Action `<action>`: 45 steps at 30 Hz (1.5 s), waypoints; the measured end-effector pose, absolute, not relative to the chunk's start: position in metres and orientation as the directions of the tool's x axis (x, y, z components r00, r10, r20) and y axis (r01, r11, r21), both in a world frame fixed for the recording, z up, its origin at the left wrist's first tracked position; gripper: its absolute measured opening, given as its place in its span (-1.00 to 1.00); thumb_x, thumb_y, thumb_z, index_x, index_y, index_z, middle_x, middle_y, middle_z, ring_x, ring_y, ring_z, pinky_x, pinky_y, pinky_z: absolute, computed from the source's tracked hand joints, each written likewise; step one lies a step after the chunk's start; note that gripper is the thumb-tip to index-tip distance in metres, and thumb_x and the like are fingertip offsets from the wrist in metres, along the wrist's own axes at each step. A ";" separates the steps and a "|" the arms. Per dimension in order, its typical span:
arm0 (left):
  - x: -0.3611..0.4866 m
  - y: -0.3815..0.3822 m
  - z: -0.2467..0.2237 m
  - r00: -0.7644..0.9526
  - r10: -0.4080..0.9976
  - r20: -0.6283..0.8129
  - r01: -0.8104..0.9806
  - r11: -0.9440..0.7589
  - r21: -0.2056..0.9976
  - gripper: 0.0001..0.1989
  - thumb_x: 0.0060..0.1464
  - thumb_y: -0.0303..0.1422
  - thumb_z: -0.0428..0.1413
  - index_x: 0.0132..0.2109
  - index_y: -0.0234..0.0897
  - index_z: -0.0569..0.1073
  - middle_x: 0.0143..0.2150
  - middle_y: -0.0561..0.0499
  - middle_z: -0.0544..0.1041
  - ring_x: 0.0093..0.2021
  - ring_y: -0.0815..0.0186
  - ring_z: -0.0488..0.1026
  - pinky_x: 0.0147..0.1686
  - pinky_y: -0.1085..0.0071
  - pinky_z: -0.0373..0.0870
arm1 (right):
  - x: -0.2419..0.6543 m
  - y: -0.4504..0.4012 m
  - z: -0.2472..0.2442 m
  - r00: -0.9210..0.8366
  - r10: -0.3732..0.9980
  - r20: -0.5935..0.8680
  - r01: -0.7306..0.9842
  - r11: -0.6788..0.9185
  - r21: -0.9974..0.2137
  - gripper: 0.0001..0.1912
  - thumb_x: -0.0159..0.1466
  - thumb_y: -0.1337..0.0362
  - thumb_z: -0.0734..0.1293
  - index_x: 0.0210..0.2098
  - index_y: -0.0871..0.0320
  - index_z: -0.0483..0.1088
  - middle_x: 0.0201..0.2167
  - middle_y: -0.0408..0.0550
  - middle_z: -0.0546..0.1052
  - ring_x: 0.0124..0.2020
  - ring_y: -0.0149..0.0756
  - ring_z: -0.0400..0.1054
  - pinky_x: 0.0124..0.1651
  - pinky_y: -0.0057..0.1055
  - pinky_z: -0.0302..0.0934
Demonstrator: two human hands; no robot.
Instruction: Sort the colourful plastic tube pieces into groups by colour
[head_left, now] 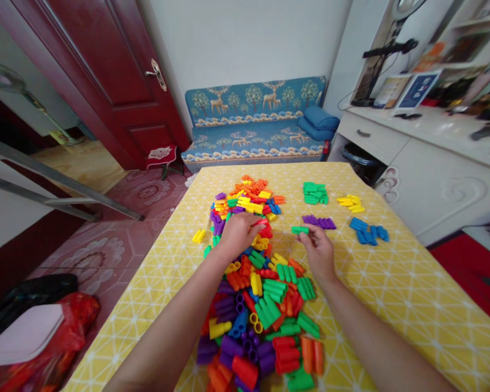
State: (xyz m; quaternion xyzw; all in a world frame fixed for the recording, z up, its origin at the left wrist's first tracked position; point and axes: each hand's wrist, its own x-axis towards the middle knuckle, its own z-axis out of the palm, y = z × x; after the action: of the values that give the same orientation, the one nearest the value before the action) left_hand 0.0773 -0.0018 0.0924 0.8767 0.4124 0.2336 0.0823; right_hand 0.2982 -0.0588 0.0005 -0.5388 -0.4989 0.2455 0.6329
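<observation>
A long pile of coloured plastic tube-shaped building pieces (274, 291) runs down the middle of the table. Over its upper part, my left hand (237, 235) has thumb and forefinger closed on a red tube piece (263, 222). My right hand (320, 251), just right of the pile, pinches a green tube piece (299, 230) between its fingertips. Beyond that hand lies a row of purple pieces (322, 222). Farther back are separate groups of green pieces (315, 193) and yellow pieces (351, 203), with blue pieces (367, 232) to the right.
A yellow patterned cloth covers the table (396, 294). A pair of yellow pieces (198, 236) lies left of the pile. Behind the table is a blue sofa (245, 130); a white cabinet (441, 174) stands at the right. Bags (81, 316) sit on the floor at left.
</observation>
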 end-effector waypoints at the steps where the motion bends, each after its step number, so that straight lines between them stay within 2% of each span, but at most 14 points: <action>1: 0.071 0.000 0.094 0.493 0.772 0.400 0.685 -0.628 0.370 -0.69 0.25 -0.25 0.02 0.04 -0.24 0.51 -0.03 -0.13 0.56 0.01 0.16 0.48 0.02 0.28 0.39 | 0.299 -0.056 -0.001 0.367 0.837 0.406 0.295 0.310 -0.904 -0.63 0.22 0.08 0.36 -0.03 0.09 0.41 -0.09 0.05 0.55 -0.09 -0.15 0.46 -0.02 -0.12 0.37; 4: 0.055 0.004 0.092 0.329 0.806 0.492 0.681 -0.563 0.467 -0.49 0.19 -0.25 0.08 0.27 -0.18 0.30 0.22 -0.13 0.39 0.22 0.12 0.33 0.19 0.17 0.28 | 0.299 -0.051 -0.003 0.252 0.818 0.516 0.473 0.361 -0.803 -0.61 0.20 0.12 0.38 -0.01 0.07 0.45 0.12 0.08 0.44 0.17 -0.08 0.30 0.21 -0.02 0.18; 7: 0.042 0.004 0.077 0.316 0.851 0.419 0.641 -0.517 0.567 -0.56 0.15 -0.21 0.14 0.16 -0.17 0.44 0.18 -0.12 0.43 0.22 0.10 0.34 0.22 0.12 0.27 | 0.298 -0.052 -0.003 0.165 0.832 0.529 0.497 0.393 -0.773 -0.78 0.26 0.16 0.32 -0.16 0.07 0.51 -0.01 0.04 0.52 0.07 -0.13 0.37 0.20 -0.05 0.19; 10: 0.034 0.001 0.060 0.383 0.851 0.360 0.603 -0.525 0.600 -0.66 0.12 -0.18 0.17 0.01 -0.17 0.56 0.20 -0.11 0.43 0.25 0.09 0.31 0.25 0.11 0.24 | 0.297 -0.053 -0.002 0.108 0.843 0.527 0.511 0.408 -0.756 -0.82 0.28 0.18 0.31 -0.22 0.07 0.53 -0.15 0.02 0.56 -0.04 -0.16 0.43 0.09 -0.11 0.28; 12: 0.031 -0.001 0.053 0.394 0.846 0.359 0.620 -0.533 0.575 -0.65 0.10 -0.18 0.20 0.02 -0.13 0.56 0.25 -0.09 0.38 0.29 0.07 0.25 0.28 0.07 0.19 | 0.297 -0.054 0.000 0.021 0.840 0.542 0.552 0.442 -0.707 -0.77 0.27 0.19 0.32 -0.12 0.06 0.52 -0.10 0.02 0.56 0.00 -0.14 0.40 0.11 -0.09 0.27; 14: 0.029 -0.003 0.049 0.393 0.846 0.360 0.645 -0.533 0.548 -0.64 0.09 -0.17 0.20 0.03 -0.08 0.55 0.29 -0.06 0.34 0.31 0.06 0.22 0.29 0.03 0.16 | 0.295 -0.053 0.002 -0.136 0.837 0.530 0.584 0.500 -0.639 -0.64 0.28 0.19 0.31 0.07 0.01 0.45 0.07 0.00 0.50 0.14 -0.11 0.31 0.21 -0.04 0.18; 16: 0.029 -0.005 0.049 0.390 0.850 0.354 0.656 -0.526 0.541 -0.64 0.10 -0.16 0.19 0.05 -0.06 0.54 0.30 -0.04 0.32 0.31 0.07 0.22 0.28 0.02 0.17 | 0.294 -0.053 0.003 -0.280 0.833 0.477 0.603 0.539 -0.588 -0.51 0.31 0.21 0.28 0.24 -0.05 0.29 0.26 -0.07 0.34 0.29 -0.10 0.15 0.31 0.03 0.04; 18: 0.029 -0.005 0.050 0.381 0.858 0.346 0.657 -0.514 0.552 -0.63 0.12 -0.16 0.17 0.06 -0.06 0.53 0.30 -0.05 0.32 0.31 0.08 0.23 0.28 0.03 0.17 | 0.293 -0.052 0.001 -0.342 0.842 0.416 0.628 0.535 -0.566 -0.47 0.34 0.23 0.23 0.30 -0.10 0.20 0.34 -0.14 0.22 0.37 -0.09 0.01 0.35 0.08 -0.04; 23: 0.030 -0.006 0.052 0.365 0.870 0.332 0.661 -0.494 0.565 -0.62 0.11 -0.15 0.18 0.07 -0.07 0.53 0.30 -0.06 0.33 0.29 0.08 0.25 0.27 0.02 0.19 | 0.293 -0.051 -0.002 -0.357 0.843 0.402 0.637 0.534 -0.556 -0.59 0.35 0.26 0.22 0.16 -0.10 0.37 0.35 -0.16 0.20 0.38 -0.09 -0.01 0.35 0.12 -0.04; 29: 0.029 -0.005 0.049 0.345 0.872 0.348 0.670 -0.488 0.560 -0.61 0.11 -0.15 0.18 0.08 -0.05 0.52 0.28 -0.05 0.35 0.27 0.09 0.28 0.26 0.04 0.21 | 0.292 -0.048 -0.002 -0.290 0.839 0.461 0.597 0.535 -0.598 -0.71 0.30 0.23 0.29 0.00 0.01 0.48 0.11 0.01 0.49 0.15 -0.09 0.32 0.21 0.09 0.17; 32: 0.027 -0.004 0.046 0.347 0.869 0.351 0.664 -0.493 0.562 -0.61 0.12 -0.15 0.17 0.10 -0.05 0.51 0.28 -0.05 0.35 0.27 0.11 0.29 0.26 0.06 0.21 | 0.292 -0.049 -0.003 -0.247 0.851 0.464 0.581 0.513 -0.631 -0.75 0.28 0.22 0.31 -0.07 0.03 0.51 0.04 0.04 0.52 0.08 -0.08 0.38 0.15 0.05 0.23; 39: 0.025 -0.002 0.043 0.347 0.874 0.339 0.645 -0.485 0.590 -0.60 0.12 -0.15 0.17 0.10 -0.06 0.50 0.28 -0.05 0.34 0.28 0.11 0.27 0.27 0.08 0.20 | 0.290 -0.061 0.008 -0.214 0.897 0.387 0.392 0.441 -0.807 -0.80 0.29 0.20 0.30 -0.16 0.05 0.52 -0.01 0.02 0.51 0.04 -0.18 0.41 0.01 -0.20 0.38; 41: 0.024 -0.002 0.043 0.348 0.877 0.332 0.641 -0.481 0.598 -0.60 0.12 -0.15 0.17 0.10 -0.05 0.51 0.28 -0.04 0.34 0.28 0.10 0.27 0.27 0.06 0.19 | 0.290 -0.062 0.011 -0.207 0.901 0.380 0.391 0.433 -0.812 -0.79 0.28 0.20 0.31 -0.12 0.05 0.52 -0.04 0.02 0.52 0.02 -0.18 0.42 0.02 -0.21 0.37; 45: 0.023 -0.002 0.042 0.326 0.891 0.317 0.620 -0.455 0.639 -0.61 0.12 -0.15 0.15 0.10 -0.04 0.51 0.28 -0.03 0.34 0.29 0.09 0.25 0.28 0.05 0.17 | 0.289 -0.060 0.012 -0.234 0.902 0.363 0.497 0.432 -0.752 -0.65 0.30 0.18 0.29 0.07 -0.03 0.45 0.04 -0.01 0.51 0.09 -0.13 0.37 0.17 -0.09 0.24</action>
State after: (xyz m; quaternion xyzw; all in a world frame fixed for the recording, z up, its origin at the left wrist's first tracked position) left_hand 0.0231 -0.0023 0.0424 0.7877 0.4795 0.3270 0.2067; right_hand 0.2887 -0.0596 0.0118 -0.4701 -0.7442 0.2512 0.4027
